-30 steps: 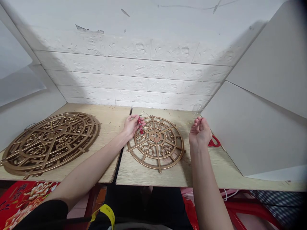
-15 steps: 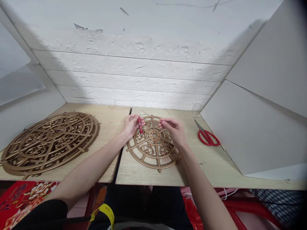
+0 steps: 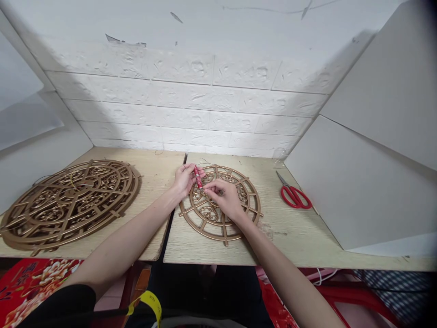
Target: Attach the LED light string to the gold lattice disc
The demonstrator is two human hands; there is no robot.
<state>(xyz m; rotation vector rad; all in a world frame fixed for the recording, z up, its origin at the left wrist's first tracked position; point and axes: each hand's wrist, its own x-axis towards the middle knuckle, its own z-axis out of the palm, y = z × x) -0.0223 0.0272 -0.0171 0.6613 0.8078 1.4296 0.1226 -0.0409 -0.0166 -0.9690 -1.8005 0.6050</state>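
1. One small red tube (image 3: 198, 177), cylinder shape with a shiny wrap, stands near upright and slightly tilted. It is held over the far-left part of the gold disc, at the middle of the bench.
2. Left hand (image 3: 184, 178): thumb and fingers pinch the tube's upper half, closed narrow around it.
3. Right hand (image 3: 223, 198): fingers drawn together, tips meeting at the tube's lower end. It is too small to tell whether they pinch a thread there. The palm lies over the disc's centre.
4. One round gold openwork disc (image 3: 251, 200), plastic-looking with spokes and scroll patterns, lies flat under both hands on the right board.
5. One stack of larger round gold openwork discs (image 3: 71, 200) lies flat on the left board, well apart from the hands. The edges show several layers, but the exact count cannot be told.
6. One pair of red-handled scissors (image 3: 294, 195) lies closed on the right board, right of the single disc and not touching it.
7. Two pale wooden boards form the bench top with a dark gap between them: left board (image 3: 155, 168) and right board (image 3: 293, 237).
8. A white brick-pattern wall (image 3: 218, 105) stands behind the boards, and a white slanted panel (image 3: 368, 182) stands at the right.
9. Below the bench edge there is one red floral printed sheet (image 3: 27, 282) at the left, one yellow tag (image 3: 150, 300) near the middle, and a red plastic frame (image 3: 341, 296) at the right.
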